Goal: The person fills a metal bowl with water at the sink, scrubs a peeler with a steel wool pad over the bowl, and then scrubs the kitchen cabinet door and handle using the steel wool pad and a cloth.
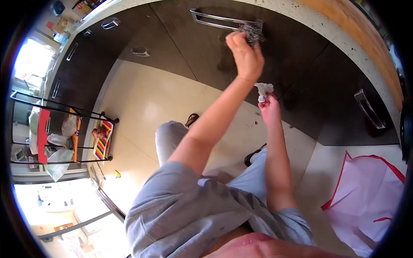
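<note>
My left hand point(248, 59) is raised to the dark cabinet front point(206, 51), its fingers closed on a grey steel wool scrubber point(253, 34). The scrubber touches the right end of a long chrome handle point(215, 19) and covers part of it. Lower and to the right, my right hand point(269, 106) pinches a crumpled white tissue or cloth point(264, 89); which of the two, I cannot tell. Its fingertips are partly hidden by the white material. Dark wet-looking smudges mark the panel beside my left hand.
A speckled countertop point(331, 36) runs above the cabinets. Another chrome handle point(369, 108) sits on the right-hand door. A white bag with red edging point(365, 193) stands on the floor at right. At left is a black wheeled rack point(64, 103). Small dark bits lie on the beige floor point(142, 94).
</note>
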The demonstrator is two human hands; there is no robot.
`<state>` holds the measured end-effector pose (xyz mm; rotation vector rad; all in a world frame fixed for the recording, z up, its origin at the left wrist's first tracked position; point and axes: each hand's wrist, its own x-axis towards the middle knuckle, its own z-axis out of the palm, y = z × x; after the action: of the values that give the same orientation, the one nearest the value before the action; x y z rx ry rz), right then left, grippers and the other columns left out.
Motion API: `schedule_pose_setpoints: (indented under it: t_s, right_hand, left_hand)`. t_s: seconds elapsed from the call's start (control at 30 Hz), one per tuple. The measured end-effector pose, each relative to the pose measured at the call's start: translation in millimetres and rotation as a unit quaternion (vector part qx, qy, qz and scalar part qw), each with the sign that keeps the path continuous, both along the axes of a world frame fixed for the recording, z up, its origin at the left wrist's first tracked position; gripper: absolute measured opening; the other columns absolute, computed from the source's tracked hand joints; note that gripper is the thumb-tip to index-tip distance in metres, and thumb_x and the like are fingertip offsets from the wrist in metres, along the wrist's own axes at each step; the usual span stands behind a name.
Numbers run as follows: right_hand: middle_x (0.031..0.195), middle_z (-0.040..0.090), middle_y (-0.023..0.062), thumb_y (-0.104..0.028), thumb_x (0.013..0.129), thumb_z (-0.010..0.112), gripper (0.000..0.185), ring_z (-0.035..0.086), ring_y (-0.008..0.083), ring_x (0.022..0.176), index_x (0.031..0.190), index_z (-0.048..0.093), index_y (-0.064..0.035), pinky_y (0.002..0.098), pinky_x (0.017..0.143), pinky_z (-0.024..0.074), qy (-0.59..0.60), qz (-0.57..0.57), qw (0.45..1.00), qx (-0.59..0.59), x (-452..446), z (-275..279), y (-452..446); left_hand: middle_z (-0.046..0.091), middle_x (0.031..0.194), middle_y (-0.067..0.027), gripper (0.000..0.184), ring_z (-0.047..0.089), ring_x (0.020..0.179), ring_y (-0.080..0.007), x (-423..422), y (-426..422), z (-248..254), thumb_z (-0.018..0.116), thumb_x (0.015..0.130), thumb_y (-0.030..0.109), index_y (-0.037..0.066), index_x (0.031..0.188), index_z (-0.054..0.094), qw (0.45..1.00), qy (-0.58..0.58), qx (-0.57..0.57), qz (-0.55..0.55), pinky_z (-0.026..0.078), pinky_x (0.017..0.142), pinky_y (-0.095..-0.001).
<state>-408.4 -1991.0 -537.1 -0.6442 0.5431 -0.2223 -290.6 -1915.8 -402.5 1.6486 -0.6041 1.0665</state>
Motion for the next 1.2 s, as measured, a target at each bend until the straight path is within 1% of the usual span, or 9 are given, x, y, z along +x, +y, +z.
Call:
schedule_pose_setpoints:
  t_s: [0.27, 0.33, 0.4, 0.5, 0.6, 0.63, 0.9, 1.0, 1.2]
  right_hand:
    - [0.084, 0.055, -0.0001, -0.012, 0.083, 0.044, 0.013, 0.048, 0.0088, 0.069, 0.094, 0.051, -0.0118, 0.0213, 0.058, 0.0352, -0.008, -0.003, 1.0, -0.022, 3, -11, -10]
    - [0.081, 0.055, -0.0008, -0.011, 0.081, 0.046, 0.015, 0.048, 0.0079, 0.067, 0.095, 0.052, -0.0122, 0.0209, 0.055, 0.0354, 0.011, -0.014, 1.0, 0.005, 5, -8, -5]
    - [0.082, 0.055, -0.001, -0.011, 0.081, 0.046, 0.015, 0.047, 0.0075, 0.066, 0.095, 0.052, -0.0123, 0.0207, 0.055, 0.0353, -0.01, -0.004, 1.0, 0.008, 8, -6, -1]
    - [0.082, 0.055, -0.0013, -0.011, 0.081, 0.047, 0.016, 0.047, 0.0073, 0.066, 0.096, 0.052, -0.0123, 0.0203, 0.055, 0.0351, -0.019, -0.009, 1.0, 0.012, 4, -3, -2]
    - [0.082, 0.055, -0.0016, -0.011, 0.081, 0.047, 0.016, 0.047, 0.0073, 0.066, 0.096, 0.052, -0.0126, 0.0203, 0.056, 0.0351, -0.03, -0.011, 0.999, 0.003, -1, -5, -12]
    - [0.082, 0.055, -0.0017, -0.011, 0.081, 0.047, 0.016, 0.048, 0.0073, 0.067, 0.096, 0.052, -0.0127, 0.0203, 0.056, 0.0351, -0.033, -0.008, 0.999, -0.004, -4, -6, -17]
    - [0.081, 0.055, -0.0007, -0.01, 0.08, 0.047, 0.017, 0.049, 0.009, 0.068, 0.097, 0.051, -0.0128, 0.0211, 0.058, 0.0362, -0.011, -0.009, 1.0, -0.004, -5, -5, -16]
    - [0.081, 0.054, -0.0003, -0.009, 0.081, 0.047, 0.017, 0.049, 0.0093, 0.068, 0.097, 0.051, -0.0123, 0.0217, 0.058, 0.0369, -0.019, -0.001, 1.0, 0.003, 1, -4, -11]
    - [0.082, 0.055, -0.0019, -0.013, 0.083, 0.044, 0.014, 0.047, 0.0071, 0.067, 0.095, 0.052, -0.0128, 0.0212, 0.057, 0.0343, -0.02, -0.02, 1.0, 0.001, 1, -4, -15]
  left_hand:
    - [0.037, 0.089, -0.0206, 0.024, 0.036, 0.086, -0.0353, 38, 46, 21, 0.051, 0.07, -0.001, -0.004, 0.089, 0.036, 0.984, 0.04, -0.009, 0.171, 0.029, 0.076, -0.0427]
    - [0.038, 0.093, -0.0221, 0.031, 0.036, 0.089, -0.0366, 12, 18, 9, 0.056, 0.066, 0.002, -0.003, 0.091, 0.037, 0.994, -0.007, 0.055, 0.092, 0.029, 0.079, -0.0437]
    - [0.039, 0.094, -0.0222, 0.035, 0.035, 0.092, -0.0367, 0, -5, 1, 0.056, 0.062, 0.0, -0.002, 0.091, 0.037, 0.999, -0.013, -0.041, 0.003, 0.029, 0.082, -0.0443]
    - [0.037, 0.094, -0.0193, 0.032, 0.037, 0.089, -0.0339, 14, 30, 7, 0.055, 0.067, 0.0, -0.002, 0.092, 0.037, 0.994, -0.017, 0.092, 0.057, 0.031, 0.079, -0.04]
    - [0.038, 0.094, -0.0177, 0.028, 0.04, 0.089, -0.0261, 78, 91, 5, 0.052, 0.071, 0.0, -0.005, 0.095, 0.038, 0.986, 0.07, -0.011, 0.153, 0.032, 0.082, -0.0354]
    - [0.041, 0.092, -0.0197, 0.025, 0.038, 0.09, -0.034, 93, 112, 11, 0.052, 0.072, 0.001, -0.004, 0.093, 0.039, 0.992, 0.066, -0.004, 0.109, 0.031, 0.08, -0.0407]
    - [0.041, 0.089, -0.0199, 0.023, 0.038, 0.084, -0.0359, 64, 71, 21, 0.051, 0.07, 0.003, -0.003, 0.089, 0.04, 0.99, -0.017, -0.016, 0.141, 0.03, 0.076, -0.0433]
    - [0.046, 0.089, -0.0182, 0.026, 0.04, 0.087, -0.0352, 14, 53, 21, 0.056, 0.067, 0.005, 0.002, 0.091, 0.046, 0.984, -0.08, 0.162, 0.003, 0.032, 0.077, -0.0415]
    - [0.044, 0.095, -0.0139, 0.026, 0.043, 0.088, -0.0282, 65, 100, 42, 0.056, 0.073, 0.004, -0.002, 0.096, 0.045, 0.991, 0.005, -0.102, 0.082, 0.034, 0.078, -0.0358]
